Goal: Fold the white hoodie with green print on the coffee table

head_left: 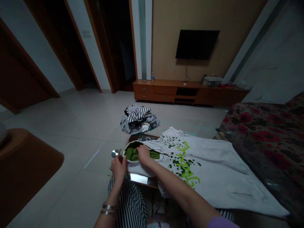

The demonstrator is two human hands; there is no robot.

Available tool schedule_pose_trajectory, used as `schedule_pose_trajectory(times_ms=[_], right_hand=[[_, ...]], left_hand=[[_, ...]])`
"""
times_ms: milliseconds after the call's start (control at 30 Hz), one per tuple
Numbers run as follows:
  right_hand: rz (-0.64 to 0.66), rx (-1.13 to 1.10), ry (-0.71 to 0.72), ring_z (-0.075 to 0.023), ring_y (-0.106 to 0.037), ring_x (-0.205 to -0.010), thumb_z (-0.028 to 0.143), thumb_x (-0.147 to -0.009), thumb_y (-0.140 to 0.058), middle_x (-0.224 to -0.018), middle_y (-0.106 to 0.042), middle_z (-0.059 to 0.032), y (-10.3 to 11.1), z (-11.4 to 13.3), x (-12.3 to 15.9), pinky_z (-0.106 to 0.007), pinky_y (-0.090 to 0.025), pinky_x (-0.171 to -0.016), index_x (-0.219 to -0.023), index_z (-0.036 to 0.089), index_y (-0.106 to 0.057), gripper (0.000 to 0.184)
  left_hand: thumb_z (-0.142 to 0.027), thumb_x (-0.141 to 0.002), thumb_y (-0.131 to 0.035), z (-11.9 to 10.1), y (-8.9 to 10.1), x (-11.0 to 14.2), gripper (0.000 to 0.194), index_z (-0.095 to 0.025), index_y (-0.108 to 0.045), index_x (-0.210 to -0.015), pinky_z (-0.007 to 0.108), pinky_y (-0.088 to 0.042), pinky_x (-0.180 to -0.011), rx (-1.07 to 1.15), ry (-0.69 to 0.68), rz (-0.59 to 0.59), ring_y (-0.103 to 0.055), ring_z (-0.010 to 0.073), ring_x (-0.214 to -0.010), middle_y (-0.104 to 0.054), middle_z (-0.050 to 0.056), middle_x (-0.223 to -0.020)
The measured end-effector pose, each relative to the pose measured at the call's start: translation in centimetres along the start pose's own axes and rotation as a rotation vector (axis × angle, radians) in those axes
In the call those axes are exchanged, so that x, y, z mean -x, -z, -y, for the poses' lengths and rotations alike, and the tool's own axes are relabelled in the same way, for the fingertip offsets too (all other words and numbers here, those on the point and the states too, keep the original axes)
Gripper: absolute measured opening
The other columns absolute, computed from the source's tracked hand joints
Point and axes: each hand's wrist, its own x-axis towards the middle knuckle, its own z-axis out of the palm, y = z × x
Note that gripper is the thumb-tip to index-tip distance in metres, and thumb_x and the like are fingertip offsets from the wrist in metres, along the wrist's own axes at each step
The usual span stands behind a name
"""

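Hoodie (213, 164) was spread flat on the low table (142, 181) in front of you, white with green lettering, its hood (140, 158) bunched right under your fingers. Your left hand (118, 169) came in with the wrist bent, fingers pinched on the hood's near edge. Your right hand (143, 154) reached across, forearm angled over the fabric, fingers curled down onto the green lining, gripping it. Past your fingertips, a clothes pile (139, 118) sat on the floor.
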Motion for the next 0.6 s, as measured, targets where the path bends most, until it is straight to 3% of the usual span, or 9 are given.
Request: schedule_pose_trajectory(times_ms=[67, 133, 267, 433, 600], right_hand=[[-0.019, 0.054, -0.046, -0.0249, -0.049, -0.109, 0.011, -0.088, -0.043, -0.108, -0.061, -0.0138, 0.2, -0.4, 0.3, -0.037, -0.038, -0.092, -0.102, 0.015, -0.068, 0.029], [-0.047, 0.086, -0.081, -0.0249, -0.048, -0.11, 0.015, -0.091, -0.044, -0.114, -0.058, -0.0143, 0.6, -0.9, 0.1, -0.038, -0.037, -0.093, -0.109, 0.016, -0.065, 0.029], [-0.076, 0.186, -0.098, -0.0264, -0.045, -0.114, 0.03, -0.09, -0.053, -0.122, -0.053, -0.0152, 1.3, -2.1, -1.0, -0.04, -0.035, -0.097, -0.116, 0.014, -0.061, 0.031], [-0.008, 0.182, -0.013, -0.0238, -0.046, -0.115, 0.04, -0.091, -0.053, -0.121, -0.055, -0.0123, 1.6, -3.5, -1.5, -0.036, -0.037, -0.096, -0.116, 0.016, -0.061, 0.036], [0.022, 0.133, 0.0, -0.0267, -0.049, -0.111, 0.023, -0.088, -0.054, -0.113, -0.059, -0.0185, 1.7, -1.9, -1.2, -0.041, -0.038, -0.094, -0.104, 0.008, -0.067, 0.025]], left_hand=[[-0.037, -0.084, -0.053, -1.1, -0.4, -0.4, 0.052, -0.008, -0.048, -0.127, 0.043, -0.042, -0.098, -0.07, -0.06, -0.003, -0.05, 0.0316, -0.117, -0.055, 0.018, -0.115], [-0.021, -0.079, -0.056, -1.9, -0.9, -0.5, 0.058, -0.008, -0.042, -0.133, 0.041, -0.042, -0.097, -0.122, -0.095, 0.065, -0.05, 0.0316, -0.117, -0.054, 0.018, -0.116], [-0.002, -0.072, -0.047, -2.3, -1.5, 0.0, 0.063, -0.008, -0.043, -0.134, 0.039, -0.044, -0.091, -0.194, -0.088, 0.11, -0.055, 0.0303, -0.107, -0.054, 0.017, -0.108], [0.001, -0.071, -0.046, -1.9, -1.4, 0.3, 0.065, -0.01, -0.042, -0.135, 0.039, -0.043, -0.092, -0.235, -0.128, 0.048, -0.053, 0.0295, -0.106, -0.052, 0.015, -0.106], [-0.007, -0.077, -0.048, -2.6, -0.5, -0.2, 0.06, -0.007, -0.041, -0.136, 0.041, -0.039, -0.095, -0.339, -0.213, -0.004, -0.049, 0.0301, -0.109, -0.051, 0.018, -0.11]])
